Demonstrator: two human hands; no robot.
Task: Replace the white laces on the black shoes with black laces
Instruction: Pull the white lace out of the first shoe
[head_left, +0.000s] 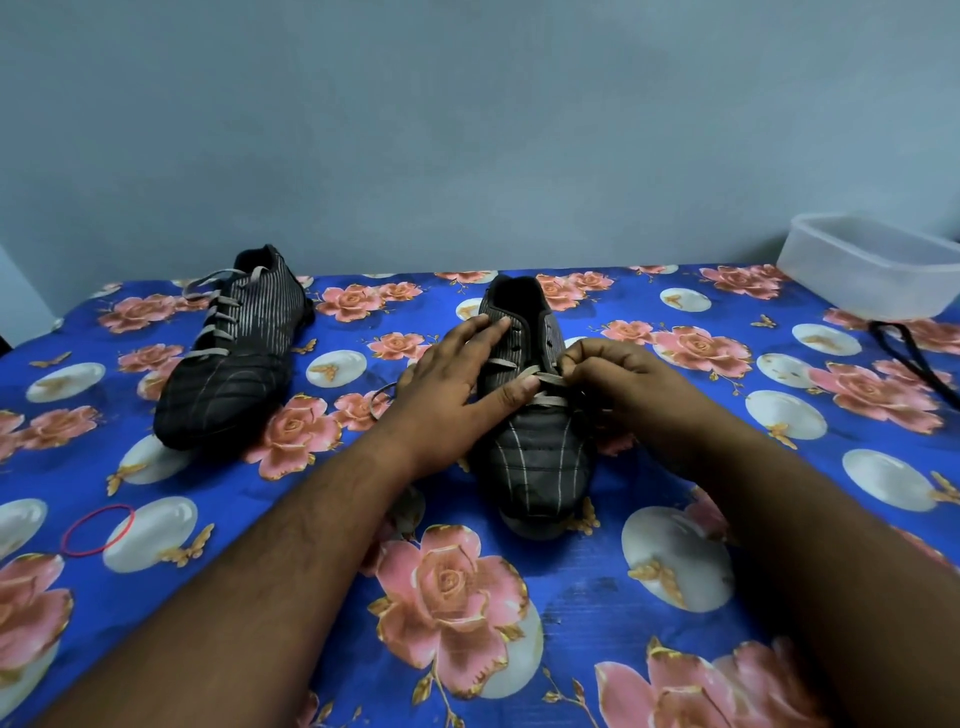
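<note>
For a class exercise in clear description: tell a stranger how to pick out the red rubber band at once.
Start from the blue floral cloth covering the table, then go to its near left part, in front of the far-left shoe. There, the red rubber band lies flat, a thin open loop. It is the only red ring; a dark ring lies by the left hand.

near shoe (537, 457): matt black, stitched pale lines | far shoe (234, 353): matt, ribbed stripes | surface cloth (597, 597): printed floral, slight sheen | tub (872, 270), upper right: frosted translucent plastic | laces (545, 382): flat woven
</note>
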